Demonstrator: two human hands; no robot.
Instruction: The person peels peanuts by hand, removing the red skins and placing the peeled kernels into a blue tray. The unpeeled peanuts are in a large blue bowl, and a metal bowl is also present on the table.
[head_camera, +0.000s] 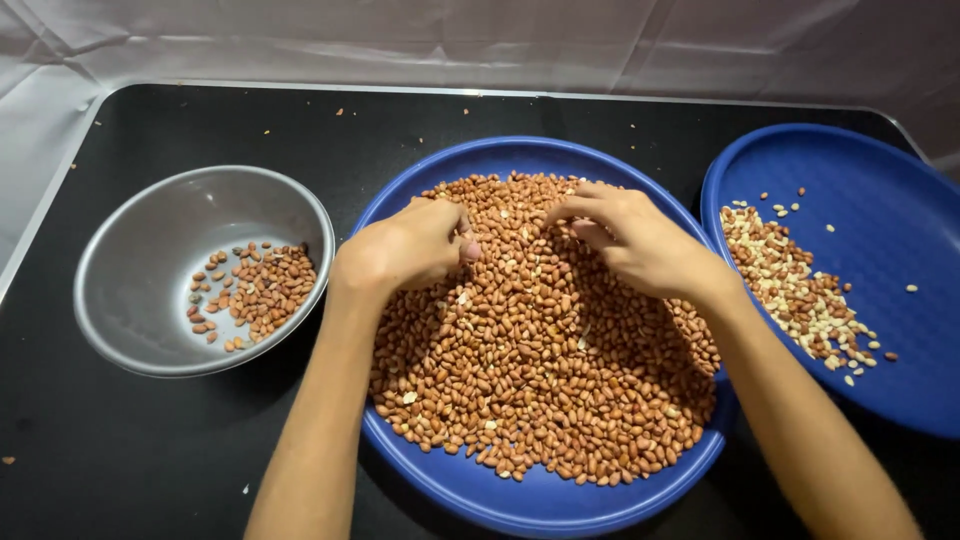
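A big heap of brown-skinned peanuts (540, 360) fills a round blue plate (530, 505) in the middle of the black table. My left hand (410, 245) rests on the heap's far left part with its fingers curled in; what it holds is hidden. My right hand (630, 235) lies on the far right part of the heap, fingertips pinched together among the peanuts. The two hands are a short gap apart.
A grey metal bowl (140, 300) at the left holds a small batch of brown peanuts (255, 290). A second blue plate (880, 190) at the right carries paler, split peanuts (795, 290). White cloth hangs behind the black table (100, 450). Crumbs dot the tabletop.
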